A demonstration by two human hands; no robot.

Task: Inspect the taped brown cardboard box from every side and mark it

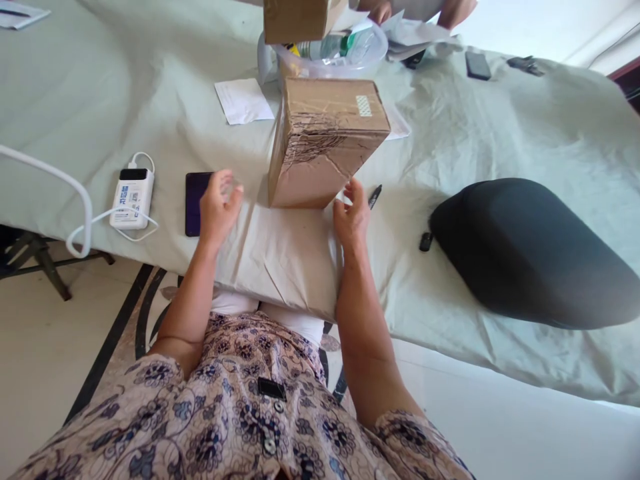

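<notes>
A taped brown cardboard box [325, 137] stands on the cloth-covered table [100, 87] straight ahead of me. In front of it lies a sheet of pale wrapping paper [280, 257] that hangs over the table's near edge. My left hand [217, 207] hovers open at the paper's left corner, fingers loosely curled, holding nothing. My right hand [351, 217] is open at the box's lower right corner, fingertips close to the box and resting on the paper's right edge.
A dark phone [195, 203] and a white power bank [133, 197] with a cable lie left of my hand. A black pen [375, 195] and a large black case [530, 253] sit to the right. Behind the box are a white paper [243, 100], a clear tub [333, 57], another box and another person's hands [383, 10].
</notes>
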